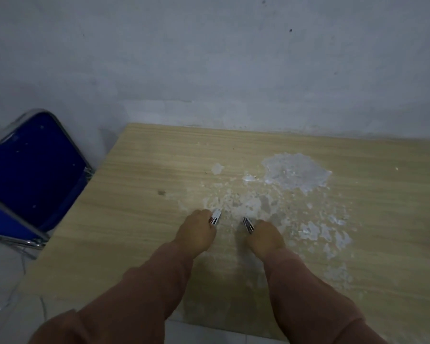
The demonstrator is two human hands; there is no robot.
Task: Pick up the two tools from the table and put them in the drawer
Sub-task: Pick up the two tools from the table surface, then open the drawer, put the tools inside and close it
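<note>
Both hands being closed: left hand (196, 232) gripping left tool (216, 216), tip toward 1 o'clock; right hand (265, 235) gripping right tool (248, 225), tip toward 11 o'clock, over table (134, 170); drawer not being shown.

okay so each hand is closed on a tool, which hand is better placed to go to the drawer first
Neither clearly. The left hand and right hand each grip a metal tool above the table, level with each other; no drawer is in view.
</note>
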